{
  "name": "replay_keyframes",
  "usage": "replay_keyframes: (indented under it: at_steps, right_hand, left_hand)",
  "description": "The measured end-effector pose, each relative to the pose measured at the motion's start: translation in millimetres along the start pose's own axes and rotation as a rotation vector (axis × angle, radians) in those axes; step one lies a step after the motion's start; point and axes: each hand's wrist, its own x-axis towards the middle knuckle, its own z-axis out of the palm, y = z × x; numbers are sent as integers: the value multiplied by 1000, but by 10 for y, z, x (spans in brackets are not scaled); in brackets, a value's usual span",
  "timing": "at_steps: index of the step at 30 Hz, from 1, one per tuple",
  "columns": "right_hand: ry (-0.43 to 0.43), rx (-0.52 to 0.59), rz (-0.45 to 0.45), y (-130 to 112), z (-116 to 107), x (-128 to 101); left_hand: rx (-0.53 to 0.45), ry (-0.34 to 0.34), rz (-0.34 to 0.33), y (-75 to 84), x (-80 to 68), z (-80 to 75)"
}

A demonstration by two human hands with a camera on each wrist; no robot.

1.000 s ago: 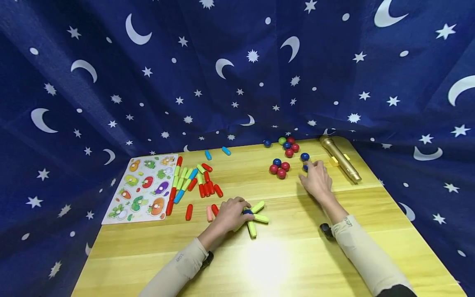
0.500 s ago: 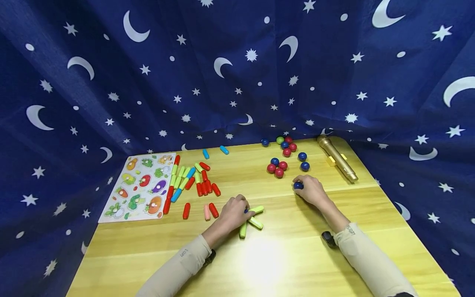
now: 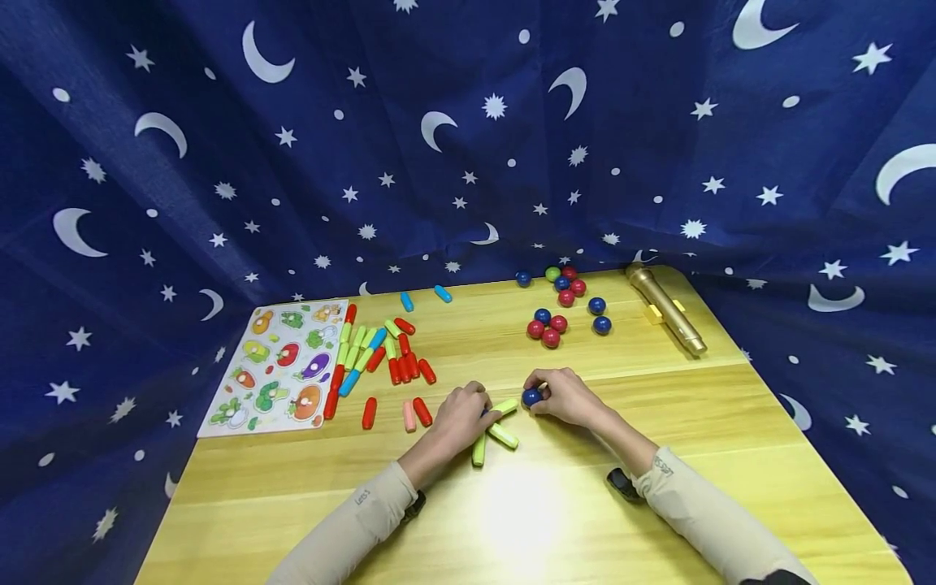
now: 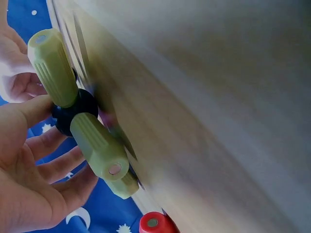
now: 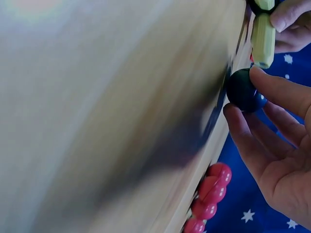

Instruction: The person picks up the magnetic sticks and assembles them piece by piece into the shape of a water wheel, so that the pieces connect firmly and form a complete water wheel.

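Note:
On the wooden table (image 3: pixel 526 520) my left hand (image 3: pixel 461 417) holds a small build of yellow-green sticks (image 3: pixel 503 436) joined at a dark blue ball (image 4: pixel 73 109); its fingers curl round the ball and sticks (image 4: pixel 92 141). My right hand (image 3: pixel 563 396) pinches a blue ball (image 3: pixel 530 397) between thumb and fingers, right beside the tip of one green stick (image 3: pixel 506 406). The right wrist view shows that ball (image 5: pixel 243 91) at the table surface, just below a green stick (image 5: pixel 264 39).
Red, green and blue sticks (image 3: pixel 380 361) lie left of centre beside a vegetable puzzle board (image 3: pixel 281 366). Red and blue balls (image 3: pixel 563 309) cluster at the back right, near a gold flashlight (image 3: pixel 665 309). Dark blue star-and-moon cloth surrounds the table.
My right hand picked a blue ball from the far cluster and carried it left and nearer, up to the stick build. The left hand stayed on the build.

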Motion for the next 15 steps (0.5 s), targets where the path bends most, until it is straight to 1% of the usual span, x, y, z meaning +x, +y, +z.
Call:
replay_keyframes:
  at_steps: [7,13,15]
  right_hand:
    - [-37,25,-35,-69,29,43]
    - [-73,24,-74,-35,-24,108]
    - [-47,17,-62,35,-99,171]
  left_hand:
    - [112,46,34,-22,19,17]
    - [152,45,5,-22,12,19]
    - [163,55,-8,-20,14,22]
